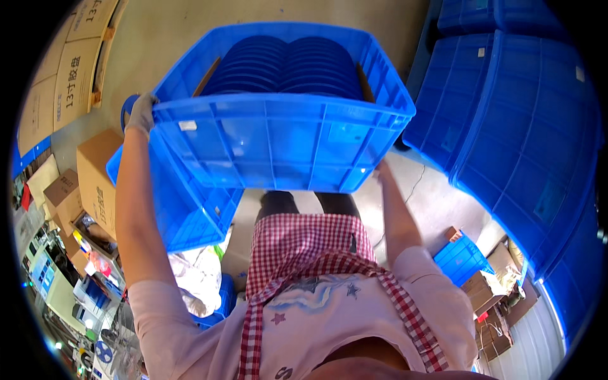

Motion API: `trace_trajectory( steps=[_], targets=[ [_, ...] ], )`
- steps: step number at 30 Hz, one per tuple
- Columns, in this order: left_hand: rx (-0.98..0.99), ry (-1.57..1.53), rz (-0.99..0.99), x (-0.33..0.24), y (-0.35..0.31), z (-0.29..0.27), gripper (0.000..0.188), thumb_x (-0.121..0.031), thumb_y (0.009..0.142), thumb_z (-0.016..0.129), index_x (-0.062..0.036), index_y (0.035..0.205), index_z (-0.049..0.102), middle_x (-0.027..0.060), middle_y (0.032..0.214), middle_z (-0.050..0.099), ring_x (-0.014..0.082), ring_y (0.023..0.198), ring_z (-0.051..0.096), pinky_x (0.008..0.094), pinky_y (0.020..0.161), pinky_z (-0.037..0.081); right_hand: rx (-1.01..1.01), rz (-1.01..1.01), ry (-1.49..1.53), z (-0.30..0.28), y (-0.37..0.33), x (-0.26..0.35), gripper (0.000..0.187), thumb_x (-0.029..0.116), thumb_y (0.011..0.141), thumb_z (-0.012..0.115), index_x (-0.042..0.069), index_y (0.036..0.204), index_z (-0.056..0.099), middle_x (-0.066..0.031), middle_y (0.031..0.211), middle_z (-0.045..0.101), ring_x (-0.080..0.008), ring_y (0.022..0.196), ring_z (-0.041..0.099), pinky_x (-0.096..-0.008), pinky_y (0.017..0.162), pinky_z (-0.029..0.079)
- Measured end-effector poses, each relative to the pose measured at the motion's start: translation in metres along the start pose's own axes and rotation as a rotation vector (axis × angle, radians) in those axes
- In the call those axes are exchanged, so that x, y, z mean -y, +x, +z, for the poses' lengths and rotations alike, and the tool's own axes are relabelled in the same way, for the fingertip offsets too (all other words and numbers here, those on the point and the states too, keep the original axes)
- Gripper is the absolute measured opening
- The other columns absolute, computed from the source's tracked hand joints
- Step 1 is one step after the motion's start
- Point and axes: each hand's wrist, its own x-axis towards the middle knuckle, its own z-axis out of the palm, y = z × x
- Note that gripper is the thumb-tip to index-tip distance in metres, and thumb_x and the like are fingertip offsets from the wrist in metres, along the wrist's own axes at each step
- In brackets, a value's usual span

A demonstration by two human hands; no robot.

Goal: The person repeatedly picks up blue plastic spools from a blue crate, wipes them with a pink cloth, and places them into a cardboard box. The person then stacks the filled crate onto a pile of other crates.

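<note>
A large blue plastic crate [266, 142] is held up in front of me, tilted so its open top shows. Inside stand two rows of round dark blue discs [282, 66], packed on edge, with brown cardboard pieces at both ends. My left hand [143, 113], in a greyish glove, is closed around the crate's left rim. At the lower right corner, my right hand [381, 172] supports the crate; its fingers are mostly hidden behind the crate wall.
Tall stacks of blue crates [525, 120] line the right side. Another blue crate [183, 202] stands at my left, near white bags [197, 278]. Cardboard boxes [73, 82] are stacked at far left, with another brown carton [98, 180] below them. A smaller blue bin [462, 258] sits at lower right.
</note>
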Motion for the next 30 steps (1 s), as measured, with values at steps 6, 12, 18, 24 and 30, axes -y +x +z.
trace_trajectory(
  steps=[6,12,18,24,30],
  targets=[
    [-0.041,-0.251,-0.062,-0.037,-0.016,0.032,0.006,-0.014,0.070,0.054,-0.0104,0.067,0.051,0.0007,0.062,0.045,0.0165,0.050,0.042,0.0303,0.044,0.036,-0.094,0.222,0.242,0.048,-0.023,-0.010,0.049,0.044,0.095,0.046,0.006,0.125,0.056,-0.0098,0.116,0.062,-0.0214,0.109,0.056,-0.0377,0.092,0.046],
    [0.181,-0.329,-0.015,0.006,0.010,-0.008,0.009,-0.016,0.077,0.054,-0.0151,0.069,0.049,-0.0016,0.063,0.042,0.0128,0.054,0.043,0.0272,0.048,0.038,-0.103,0.190,0.379,0.049,-0.040,0.004,0.049,0.043,0.095,0.046,0.006,0.126,0.055,-0.0095,0.115,0.062,-0.0211,0.107,0.056,-0.0375,0.091,0.047],
    [0.278,-0.312,0.050,-0.065,-0.070,-0.032,0.004,-0.015,0.079,0.054,-0.0120,0.078,0.050,-0.0007,0.075,0.045,0.0109,0.071,0.045,0.0259,0.059,0.040,-0.157,0.166,0.574,0.036,-0.124,-0.008,0.048,0.043,0.096,0.045,0.006,0.126,0.055,-0.0091,0.114,0.062,-0.0208,0.106,0.056,-0.0373,0.089,0.047],
    [0.225,0.151,0.735,-0.137,-0.206,-0.109,0.005,-0.011,0.078,0.051,-0.0118,0.082,0.048,0.0009,0.080,0.049,0.0132,0.075,0.048,0.0282,0.066,0.043,-0.140,0.138,0.828,0.043,-0.259,-0.010,0.048,0.042,0.096,0.045,0.006,0.126,0.055,-0.0087,0.113,0.061,-0.0204,0.104,0.057,-0.0370,0.088,0.048],
    [0.332,-0.212,0.675,-0.246,-0.380,-0.195,0.005,-0.012,0.080,0.050,-0.0137,0.081,0.045,-0.0023,0.078,0.046,0.0094,0.074,0.046,0.0263,0.069,0.043,-0.054,-0.143,0.998,0.041,-0.345,0.079,0.047,0.042,0.096,0.045,0.006,0.126,0.055,-0.0084,0.112,0.061,-0.0201,0.103,0.057,-0.0368,0.087,0.049]
  ],
)
